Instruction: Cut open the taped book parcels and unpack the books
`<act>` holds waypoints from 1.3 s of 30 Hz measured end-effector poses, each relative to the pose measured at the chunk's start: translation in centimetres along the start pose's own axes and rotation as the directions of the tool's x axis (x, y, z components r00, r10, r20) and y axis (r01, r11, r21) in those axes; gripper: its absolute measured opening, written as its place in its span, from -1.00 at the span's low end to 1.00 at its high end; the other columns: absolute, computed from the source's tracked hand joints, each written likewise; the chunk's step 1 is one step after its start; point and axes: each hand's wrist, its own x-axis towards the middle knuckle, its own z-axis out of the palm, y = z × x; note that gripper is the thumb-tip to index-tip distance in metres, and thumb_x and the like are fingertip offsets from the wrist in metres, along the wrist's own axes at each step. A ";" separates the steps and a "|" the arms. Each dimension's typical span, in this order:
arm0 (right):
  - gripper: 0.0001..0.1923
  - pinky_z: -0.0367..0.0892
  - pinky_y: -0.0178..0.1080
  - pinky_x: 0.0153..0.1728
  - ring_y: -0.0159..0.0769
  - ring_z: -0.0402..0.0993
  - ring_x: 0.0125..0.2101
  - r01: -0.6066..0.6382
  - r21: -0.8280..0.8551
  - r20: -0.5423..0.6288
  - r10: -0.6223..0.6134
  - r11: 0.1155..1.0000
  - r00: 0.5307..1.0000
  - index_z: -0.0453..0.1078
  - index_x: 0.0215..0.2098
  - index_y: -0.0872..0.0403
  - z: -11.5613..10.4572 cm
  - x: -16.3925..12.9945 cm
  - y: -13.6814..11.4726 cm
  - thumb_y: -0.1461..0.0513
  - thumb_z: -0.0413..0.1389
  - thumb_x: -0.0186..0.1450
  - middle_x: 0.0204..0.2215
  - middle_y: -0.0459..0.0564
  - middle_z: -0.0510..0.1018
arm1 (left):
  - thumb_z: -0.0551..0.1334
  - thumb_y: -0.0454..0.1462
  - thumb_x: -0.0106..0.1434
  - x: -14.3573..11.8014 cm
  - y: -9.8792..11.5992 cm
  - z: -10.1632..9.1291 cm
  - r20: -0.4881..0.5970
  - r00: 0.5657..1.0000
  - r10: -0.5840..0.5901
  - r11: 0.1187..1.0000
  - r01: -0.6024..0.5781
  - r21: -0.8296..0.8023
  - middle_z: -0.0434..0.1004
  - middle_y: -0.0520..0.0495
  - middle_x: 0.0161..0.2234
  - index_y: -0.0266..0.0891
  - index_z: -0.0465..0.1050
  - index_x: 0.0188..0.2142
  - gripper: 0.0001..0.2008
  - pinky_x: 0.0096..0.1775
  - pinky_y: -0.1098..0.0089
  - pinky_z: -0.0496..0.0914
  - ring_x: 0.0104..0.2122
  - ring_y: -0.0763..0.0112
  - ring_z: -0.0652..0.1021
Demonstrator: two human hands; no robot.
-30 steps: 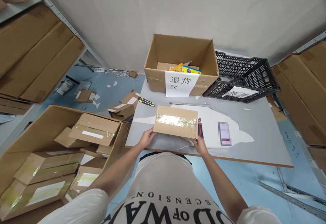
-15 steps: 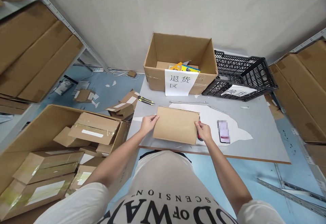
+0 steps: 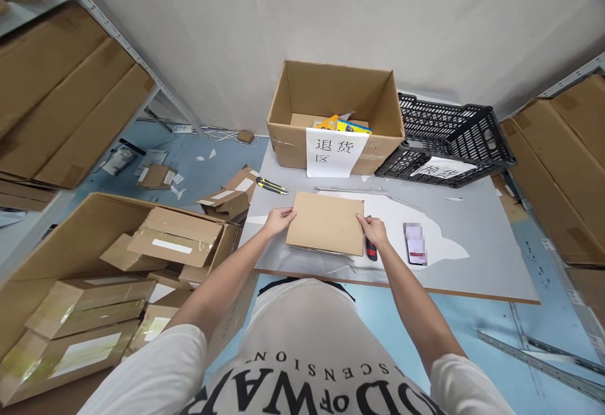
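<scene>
left hand [image 3: 278, 221]: fingers pinching left edge of box [image 3: 326, 223] | right hand [image 3: 374, 231]: fingers pinching right edge | red cutter [image 3: 371, 250] beside box

A plain grey wall [image 3: 217, 37] stands behind a grey-topped table [image 3: 496, 238] with a brown edge; the floor [image 3: 447, 320] is blue, strewn with white paper scraps [image 3: 212, 153] near a pale cable [image 3: 216, 135]; 2 metal racks [image 3: 109, 34] flank the table; light is soft.
</scene>
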 end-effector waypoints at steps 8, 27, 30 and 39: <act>-0.38 0.42 -0.20 -0.27 -0.19 0.54 -0.28 -0.067 0.534 -0.010 0.086 0.843 0.996 0.44 -0.16 0.17 2.4 -1.9 3.4 -0.16 -0.10 0.20 -0.26 0.14 0.59 | 0.25 0.12 -0.02 -1.1 -2.7 -0.6 -0.025 1.000 0.013 0.998 -0.015 -0.058 0.46 -0.29 -0.01 -0.39 0.38 0.03 -0.24 0.06 0.07 0.30 0.00 0.07 0.46; -0.46 0.32 -0.04 0.00 -0.10 0.45 -0.05 0.063 0.557 0.118 -0.154 0.828 0.981 0.32 -0.03 0.06 5.4 -7.2 5.1 -0.05 0.14 0.11 -0.07 0.10 0.52 | 0.18 -0.02 0.13 -6.1 -5.8 -0.5 0.128 0.979 0.158 0.938 -0.189 0.289 0.59 -0.12 -0.21 -0.27 0.51 -0.18 -0.58 -0.10 0.23 0.39 -0.18 0.18 0.55; -0.49 0.37 -0.09 -0.06 -0.11 0.48 -0.10 0.078 0.525 0.113 -0.160 0.847 0.981 0.37 -0.13 0.06 3.4 -6.2 4.1 -0.09 0.14 0.09 -0.14 0.09 0.56 | 0.14 -0.04 0.17 -6.0 -2.9 -0.9 0.128 0.973 0.190 0.909 -0.224 0.353 0.60 -0.08 -0.26 -0.26 0.51 -0.19 -0.62 -0.16 0.30 0.39 -0.23 0.22 0.54; -0.48 0.24 -0.31 -0.44 -0.25 0.43 -0.48 0.135 0.001 0.035 -0.135 0.991 0.990 0.43 -0.51 0.10 -2.9 -2.8 -0.9 -0.14 -0.07 0.20 -0.54 -0.01 0.55 | 0.13 -0.02 0.17 -4.8 4.4 -0.5 -0.012 0.975 0.222 0.793 -0.173 0.585 0.60 0.02 -0.43 -0.29 0.56 -0.21 -0.57 -0.34 0.48 0.33 -0.36 0.29 0.54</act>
